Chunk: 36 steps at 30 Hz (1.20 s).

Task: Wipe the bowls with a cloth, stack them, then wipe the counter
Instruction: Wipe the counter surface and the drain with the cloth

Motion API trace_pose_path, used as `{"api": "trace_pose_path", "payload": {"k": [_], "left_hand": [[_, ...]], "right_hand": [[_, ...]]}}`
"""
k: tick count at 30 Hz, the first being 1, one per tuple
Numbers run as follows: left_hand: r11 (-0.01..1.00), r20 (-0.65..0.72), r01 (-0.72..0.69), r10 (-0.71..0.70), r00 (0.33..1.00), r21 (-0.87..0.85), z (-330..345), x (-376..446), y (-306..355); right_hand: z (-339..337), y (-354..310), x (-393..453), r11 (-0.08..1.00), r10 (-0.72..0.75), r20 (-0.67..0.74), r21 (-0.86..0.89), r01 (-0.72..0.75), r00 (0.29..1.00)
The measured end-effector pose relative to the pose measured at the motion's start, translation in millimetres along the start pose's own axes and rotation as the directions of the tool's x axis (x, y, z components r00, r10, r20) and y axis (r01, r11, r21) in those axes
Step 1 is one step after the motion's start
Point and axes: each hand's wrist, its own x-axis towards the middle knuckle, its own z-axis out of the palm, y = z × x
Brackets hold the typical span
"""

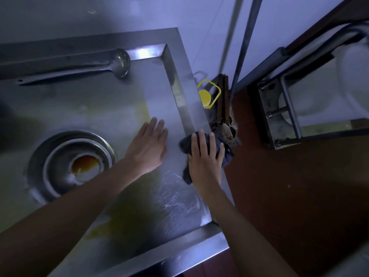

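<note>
A stack of steel bowls stands on the steel counter at the left, nested, with orange-brown liquid in the innermost one. My right hand lies flat with straight fingers on a dark cloth, pressing it onto the counter's raised right rim. My left hand rests flat on the counter just left of the cloth, fingers straight, holding nothing. Wet streaks show on the steel below the cloth.
A long steel ladle lies along the back rim. A yellow plastic container sits in the gap right of the counter. A metal rack with white dishes stands further right over the brown floor. Yellowish stains mark the counter.
</note>
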Motion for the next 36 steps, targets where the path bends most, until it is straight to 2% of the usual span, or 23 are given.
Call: {"api": "trace_pose_path", "payload": {"k": [7,11,14,17,22,29,36], "left_hand": [[0.999,-0.085,-0.039,0.038,0.996,-0.013,2,5,-6],[0.998,-0.182,-0.052,0.043,0.982,-0.043,11,3,-11],[0.997,-0.187,-0.031,0.016,0.982,-0.077,16,3,-6],[0.999,-0.171,-0.016,0.010,0.985,-0.037,13,7,-3],[1.000,-0.120,0.001,0.002,0.993,0.020,4,6,-2],[0.998,-0.134,0.036,-0.042,0.990,-0.048,-7,-27,27],[0.989,-0.094,-0.034,0.021,0.995,-0.144,13,-104,80]], "right_hand": [[5,-32,159,0.998,-0.055,-0.160,0.024,0.060,0.986],[-1,-51,254,0.992,-0.123,-0.144,0.019,0.127,0.982],[-7,-59,303,0.987,-0.156,-0.110,0.031,0.160,0.982],[-10,-58,316,0.982,-0.183,-0.092,0.032,0.186,0.979],[-11,-44,259,0.981,-0.185,-0.095,0.044,0.190,0.978],[-3,-10,88,0.994,-0.086,-0.100,0.055,0.092,0.991],[8,24,-86,1.000,-0.006,0.031,-0.003,0.006,1.000]]}}
